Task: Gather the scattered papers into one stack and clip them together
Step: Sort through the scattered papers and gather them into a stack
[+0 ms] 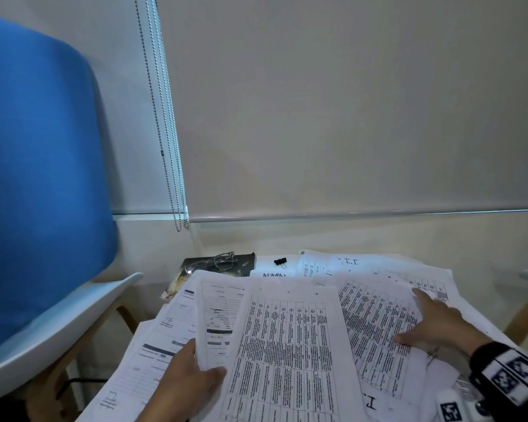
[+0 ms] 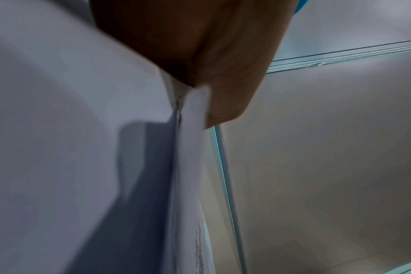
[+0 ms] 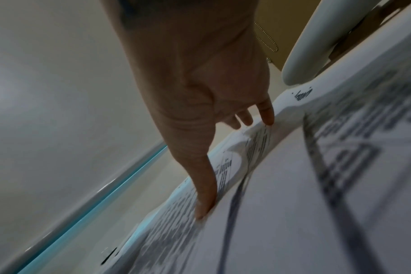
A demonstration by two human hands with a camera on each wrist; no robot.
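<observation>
Several printed papers (image 1: pixel 287 345) lie fanned and overlapping across the table in the head view. My left hand (image 1: pixel 192 376) pinches a bundle of sheets at its near left edge, thumb on top; the left wrist view shows that thumb (image 2: pixel 225 89) clamped over the held sheets (image 2: pixel 190 148). My right hand (image 1: pixel 433 324) lies flat with spread fingers on a table-printed sheet (image 1: pixel 378 330) at the right. In the right wrist view its straight fingers (image 3: pixel 204 194) press on the paper (image 3: pixel 293 204). A black binder clip (image 1: pixel 280 261) sits at the far edge of the table, clear of both hands.
Glasses (image 1: pixel 215 261) rest on a dark booklet (image 1: pixel 241 264) at the back left of the table. A blue chair (image 1: pixel 37 184) stands close on the left. Beaded blind cords (image 1: pixel 165 132) hang by the wall behind. Sheets labelled "ADMIN" (image 1: pixel 273 274) and "I.T." (image 1: pixel 351 261) lie at the back.
</observation>
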